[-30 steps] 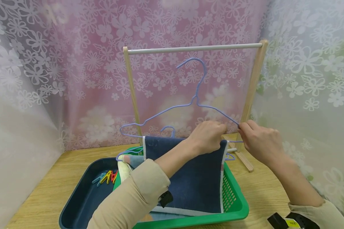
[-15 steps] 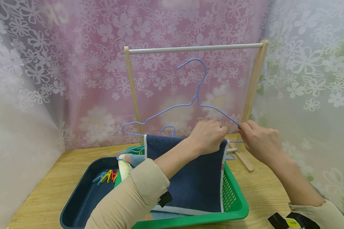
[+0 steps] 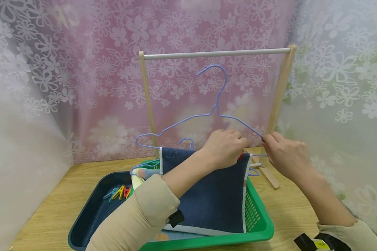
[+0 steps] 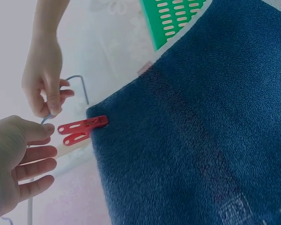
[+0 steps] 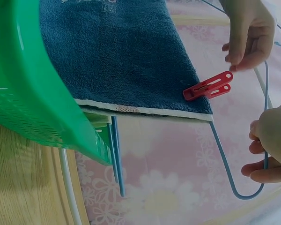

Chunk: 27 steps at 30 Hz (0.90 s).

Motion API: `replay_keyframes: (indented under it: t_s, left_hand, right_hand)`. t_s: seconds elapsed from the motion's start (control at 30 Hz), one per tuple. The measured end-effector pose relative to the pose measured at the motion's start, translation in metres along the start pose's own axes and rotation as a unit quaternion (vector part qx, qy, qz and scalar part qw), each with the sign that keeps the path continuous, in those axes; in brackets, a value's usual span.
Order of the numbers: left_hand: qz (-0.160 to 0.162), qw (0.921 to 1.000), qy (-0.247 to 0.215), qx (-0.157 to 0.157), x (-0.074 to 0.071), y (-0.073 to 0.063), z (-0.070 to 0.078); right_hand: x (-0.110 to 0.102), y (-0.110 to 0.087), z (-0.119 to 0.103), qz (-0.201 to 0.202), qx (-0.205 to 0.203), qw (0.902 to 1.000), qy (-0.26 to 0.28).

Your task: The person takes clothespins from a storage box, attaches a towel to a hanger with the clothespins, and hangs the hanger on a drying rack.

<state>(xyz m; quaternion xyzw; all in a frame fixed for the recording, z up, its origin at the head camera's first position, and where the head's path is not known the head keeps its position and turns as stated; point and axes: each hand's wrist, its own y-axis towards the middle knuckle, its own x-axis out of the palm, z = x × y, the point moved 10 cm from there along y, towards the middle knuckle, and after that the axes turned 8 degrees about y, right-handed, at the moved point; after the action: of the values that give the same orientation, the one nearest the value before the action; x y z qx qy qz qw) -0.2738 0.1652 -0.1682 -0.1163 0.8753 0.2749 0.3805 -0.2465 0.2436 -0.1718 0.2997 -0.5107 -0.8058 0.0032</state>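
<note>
A dark blue towel (image 3: 213, 198) with a white edge hangs over the lower bar of a blue wire hanger (image 3: 218, 94). One red clothespin (image 4: 84, 129) clips the towel at its upper right corner; in the head view only a sliver of it shows. My left hand (image 3: 224, 150) is beside this clothespin, its fingers (image 4: 37, 171) loosely extended and apart from it in the left wrist view. The right hand (image 3: 286, 157) pinches the right end of the hanger, as the right wrist view also shows with the hand (image 5: 274, 145) on the wire.
Beneath the towel stands a green basket (image 3: 262, 223) with more cloth and another blue hanger (image 3: 186, 140). A dark tray (image 3: 81, 218) at the left holds several clothespins (image 3: 120, 191). A wooden rack with a pale rod (image 3: 216, 54) rises behind.
My left hand has lifted slightly, and a bit of the red clothespin now shows below its fingers. The right hand keeps its pinch on the hanger; the whole view has shifted slightly.
</note>
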Motion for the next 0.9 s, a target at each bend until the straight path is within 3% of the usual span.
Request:
replay_keyframes:
  t_s: [0.33,0.63,0.9]
  left_hand:
    - [-0.03,0.9981,-0.054,0.002,-0.008,-0.025,-0.018]
    - [-0.011,0.9973,-0.073,0.006,-0.011,-0.052,-0.028]
    - [-0.003,0.993,-0.115,-0.028,-0.002,-0.081,-0.047]
  right_hand:
    - [0.002,0.0,0.001,0.005,0.005,1.0,0.005]
    - [0.002,-0.001,0.002,0.016,0.006,0.9999,0.0]
    - [0.003,-0.002,0.001,0.023,0.002,0.9997,0.002]
